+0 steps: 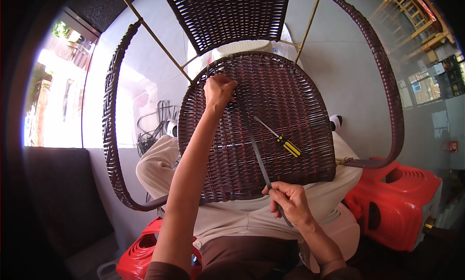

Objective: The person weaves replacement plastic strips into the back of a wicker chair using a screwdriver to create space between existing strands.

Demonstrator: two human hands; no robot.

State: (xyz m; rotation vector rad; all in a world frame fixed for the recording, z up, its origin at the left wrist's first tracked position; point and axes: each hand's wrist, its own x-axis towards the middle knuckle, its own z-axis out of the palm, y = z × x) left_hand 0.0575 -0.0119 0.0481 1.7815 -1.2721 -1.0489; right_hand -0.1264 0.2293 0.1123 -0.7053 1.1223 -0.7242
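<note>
1. Nearest you, your right hand [289, 202] is closed around the lower end of a long, thin dark strip [255, 146]. You pinch it between thumb and fingers, just off the near edge of the seat.
2. The strip runs up and away from that hand, diagonally across the woven seat [290, 93], towards your left hand. It looks narrow, smooth and springy, so it probably bends easily and may slip through a loose pinch. Holding it near the end, as you do now, seems the sound place.
3. The seat belongs to a dark brown wicker chair [393, 110] lying across your lap. Its weave looks tight and fairly stiff, yet the whole chair is likely light. The curved wrapped armrests at either side look like the firmest places to grip.
4. A screwdriver [280, 138] with a yellow and black handle lies loose on the weave, just right of the strip. It could roll if the chair tilts.
5. Farther up, your left hand [219, 92] is clenched on the seat's upper left part, fingers curled into the weave. You cannot tell from here whether it grips the strip's far end.
6. Red plastic stools [399, 202] stand below and to your right, and one under you.
</note>
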